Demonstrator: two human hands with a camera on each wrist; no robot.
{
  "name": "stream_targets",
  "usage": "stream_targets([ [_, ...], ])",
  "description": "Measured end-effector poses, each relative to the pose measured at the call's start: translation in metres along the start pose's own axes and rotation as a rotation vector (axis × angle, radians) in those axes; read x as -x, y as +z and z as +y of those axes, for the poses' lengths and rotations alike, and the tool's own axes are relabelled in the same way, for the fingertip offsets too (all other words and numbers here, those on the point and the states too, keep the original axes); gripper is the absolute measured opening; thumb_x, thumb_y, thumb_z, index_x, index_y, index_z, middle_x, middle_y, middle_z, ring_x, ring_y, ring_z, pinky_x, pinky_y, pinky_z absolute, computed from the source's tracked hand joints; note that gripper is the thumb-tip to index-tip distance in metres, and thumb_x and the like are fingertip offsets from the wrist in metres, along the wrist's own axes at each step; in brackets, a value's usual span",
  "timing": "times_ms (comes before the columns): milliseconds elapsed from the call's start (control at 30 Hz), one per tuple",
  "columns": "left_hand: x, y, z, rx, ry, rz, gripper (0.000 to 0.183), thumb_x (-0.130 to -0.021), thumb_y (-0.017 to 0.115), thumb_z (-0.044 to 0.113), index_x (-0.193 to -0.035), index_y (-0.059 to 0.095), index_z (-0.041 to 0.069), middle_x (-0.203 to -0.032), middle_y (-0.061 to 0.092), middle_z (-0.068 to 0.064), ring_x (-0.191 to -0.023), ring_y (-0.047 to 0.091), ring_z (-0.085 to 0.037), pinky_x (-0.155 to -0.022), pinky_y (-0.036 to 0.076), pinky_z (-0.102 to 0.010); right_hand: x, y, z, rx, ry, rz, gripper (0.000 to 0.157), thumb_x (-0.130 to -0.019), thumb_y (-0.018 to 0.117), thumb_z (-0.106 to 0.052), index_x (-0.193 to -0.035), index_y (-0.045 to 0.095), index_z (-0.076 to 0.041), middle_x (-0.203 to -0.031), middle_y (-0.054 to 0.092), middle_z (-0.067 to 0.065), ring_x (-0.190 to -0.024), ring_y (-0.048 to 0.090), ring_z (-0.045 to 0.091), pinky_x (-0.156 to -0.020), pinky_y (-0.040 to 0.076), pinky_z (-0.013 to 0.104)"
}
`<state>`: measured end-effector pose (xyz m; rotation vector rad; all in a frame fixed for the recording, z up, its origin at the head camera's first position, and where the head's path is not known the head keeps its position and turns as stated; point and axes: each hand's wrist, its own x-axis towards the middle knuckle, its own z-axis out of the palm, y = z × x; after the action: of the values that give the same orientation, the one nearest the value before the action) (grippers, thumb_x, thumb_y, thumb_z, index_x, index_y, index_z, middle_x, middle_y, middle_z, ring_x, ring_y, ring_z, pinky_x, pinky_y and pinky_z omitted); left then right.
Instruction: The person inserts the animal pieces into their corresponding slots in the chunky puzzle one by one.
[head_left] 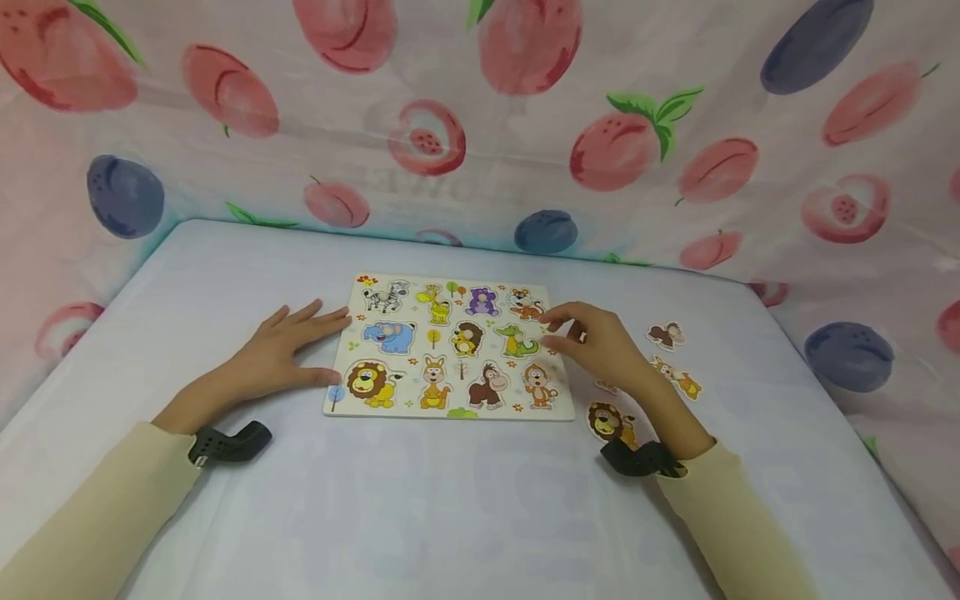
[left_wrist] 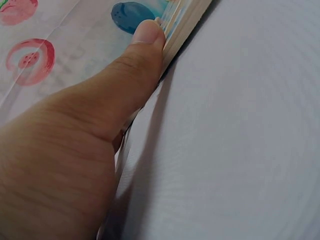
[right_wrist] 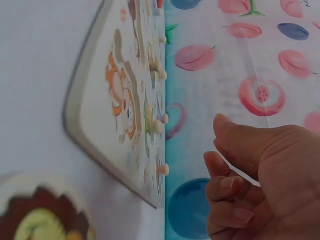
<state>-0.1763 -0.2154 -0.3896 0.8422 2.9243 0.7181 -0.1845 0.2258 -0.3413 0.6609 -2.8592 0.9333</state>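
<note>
A white wooden peg puzzle board [head_left: 480, 407] printed with animals lies on the table. Its left edge is touched by the spread fingers and thumb of my left hand [head_left: 281, 354]; in the left wrist view the thumb [left_wrist: 145, 35] rests at the board's side. My right hand [head_left: 596, 342] is over the board's right edge, near the crocodile piece [head_left: 517, 342] and tiger piece [head_left: 527, 305]. Between its bent fingers and thumb [right_wrist: 245, 137] there is nothing. Knobs stand up from the upper rows. Lion, kangaroo, ape and monkey pictures fill the bottom row.
Loose pieces lie right of the board: a lion [head_left: 611, 423], a kangaroo [head_left: 677, 379], an ape [head_left: 666, 335] and one [head_left: 606, 386] partly hidden by the right forearm. A fruit-printed cloth [head_left: 495, 192] rises behind the white table [head_left: 450, 517].
</note>
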Motion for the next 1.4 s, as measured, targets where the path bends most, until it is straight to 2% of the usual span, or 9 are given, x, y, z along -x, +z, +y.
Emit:
stream_targets([
  [200, 0.001, 0.001, -0.001, 0.009, 0.004, 0.005, 0.085, -0.079, 0.070, 0.056, -0.148, 0.038, 0.015, -0.153, 0.032, -0.003, -0.144, 0.012, -0.034, -0.113, -0.002, -0.054, 0.026, -0.007, 0.005, 0.012, 0.000, 0.009, 0.027, -0.088, 0.071, -0.025, -0.111, 0.067, -0.012, -0.091, 0.064, -0.003, -0.061, 0.050, 0.016, -0.045, 0.040, 0.026],
  [533, -0.001, 0.000, -0.001, 0.000, -0.004, -0.003, 0.086, -0.079, 0.069, 0.057, -0.148, 0.038, 0.015, -0.154, 0.032, -0.003, -0.144, 0.010, -0.033, -0.113, -0.002, -0.055, 0.065, -0.019, 0.016, 0.025, -0.009, 0.040, 0.020, -0.086, 0.074, -0.021, -0.104, 0.069, -0.013, -0.078, 0.060, -0.004, -0.063, 0.049, 0.015, -0.048, 0.040, 0.024],
  [767, -0.001, 0.001, -0.001, -0.003, -0.008, -0.004, 0.087, -0.079, 0.069, 0.058, -0.148, 0.038, 0.016, -0.154, 0.031, -0.002, -0.144, 0.010, -0.033, -0.113, -0.003, -0.054, 0.085, -0.024, 0.029, -0.008, 0.038, 0.014, 0.017, -0.084, 0.076, -0.021, -0.100, 0.070, -0.016, -0.082, 0.062, -0.006, -0.063, 0.048, 0.014, -0.049, 0.040, 0.024],
  [1000, -0.001, 0.001, -0.001, -0.010, -0.013, -0.007, 0.087, -0.079, 0.069, 0.058, -0.148, 0.037, 0.015, -0.154, 0.031, -0.003, -0.144, 0.010, -0.033, -0.113, -0.002, -0.054, 0.098, -0.024, 0.040, -0.086, 0.086, -0.040, 0.018, -0.081, 0.079, -0.022, -0.096, 0.070, -0.017, -0.077, 0.062, -0.003, -0.064, 0.050, 0.015, -0.051, 0.038, 0.025],
  [1200, -0.001, 0.001, 0.000, -0.002, -0.010, -0.005, 0.087, -0.079, 0.069, 0.057, -0.148, 0.038, 0.015, -0.154, 0.031, -0.003, -0.144, 0.010, -0.034, -0.113, -0.002, -0.054, 0.101, -0.023, 0.051, -0.226, 0.061, -0.133, 0.020, -0.079, 0.080, -0.021, -0.095, 0.069, -0.017, -0.076, 0.060, 0.001, -0.063, 0.051, 0.017, -0.051, 0.041, 0.027],
  [1400, 0.000, 0.000, 0.000, 0.002, -0.014, -0.006, 0.087, -0.079, 0.069, 0.057, -0.148, 0.038, 0.015, -0.154, 0.031, -0.003, -0.144, 0.010, -0.033, -0.113, -0.003, -0.054, 0.103, -0.019, 0.059, -0.249, 0.031, -0.137, 0.019, -0.079, 0.080, -0.019, -0.095, 0.069, -0.017, -0.078, 0.058, 0.001, -0.065, 0.048, 0.016, -0.052, 0.040, 0.027],
])
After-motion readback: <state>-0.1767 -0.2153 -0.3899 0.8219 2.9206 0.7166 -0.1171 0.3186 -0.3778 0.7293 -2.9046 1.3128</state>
